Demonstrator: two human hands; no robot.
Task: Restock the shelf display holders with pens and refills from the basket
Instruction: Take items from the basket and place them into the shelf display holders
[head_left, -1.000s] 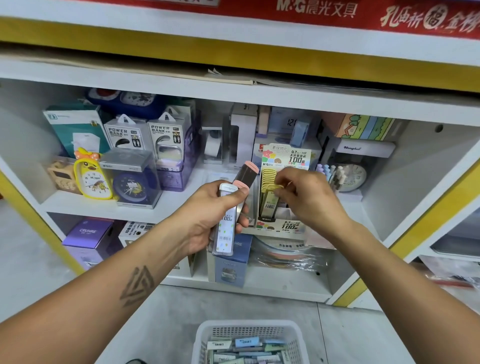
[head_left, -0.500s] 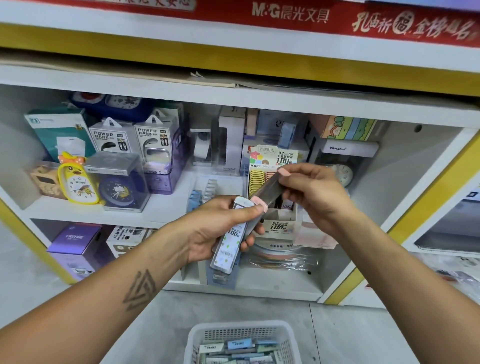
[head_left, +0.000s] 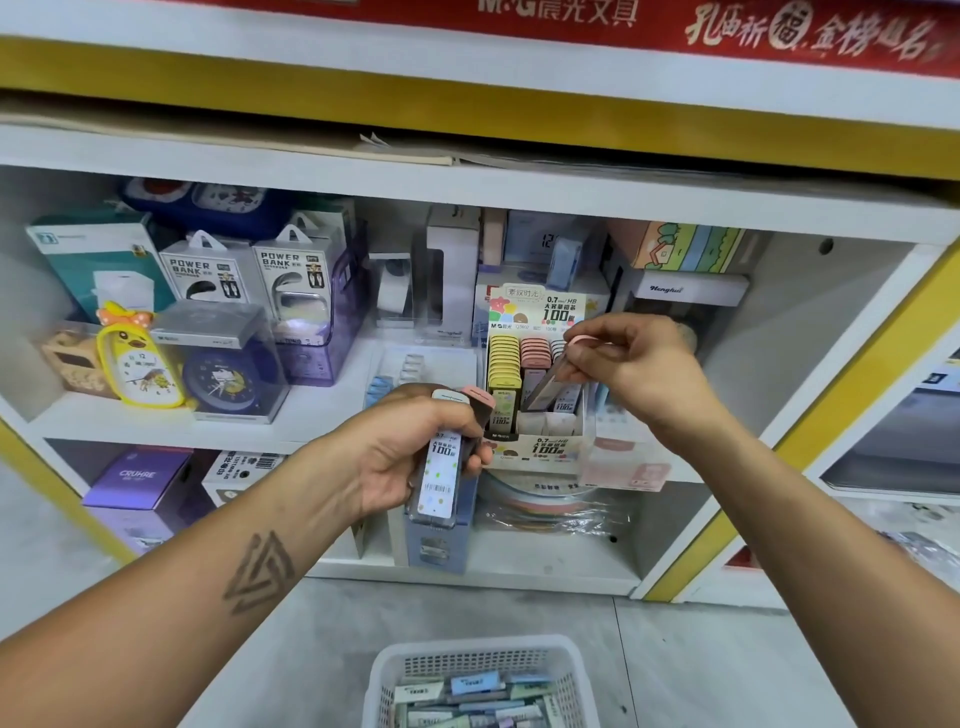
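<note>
A: What takes up most of the view?

B: A white shelf unit (head_left: 467, 187) with yellow trim, packed with boxed goods: power bank boxes (head_left: 249, 270), a yellow duck clock (head_left: 137, 358) and a dark blue alarm clock (head_left: 223, 382) on the left of the upper shelf.

A: And the basket?

B: The white mesh basket (head_left: 480, 662) stands on the grey floor at the bottom edge, with small refill cases lying inside.

A: The display holder?

B: The cardboard display holder (head_left: 537, 447) sits at the front edge of the upper shelf, right of centre. It has rows of yellow-capped and pink-capped cases standing in it.

A: The hands?

B: The left hand (head_left: 410, 457) is curled around two refill cases (head_left: 441, 467), one white-capped, one pink-capped, just in front of the holder. The right hand (head_left: 639, 364) pinches a pink-capped refill case (head_left: 550, 387) by its top, tilted, its lower end down among the holder's rows.
</note>
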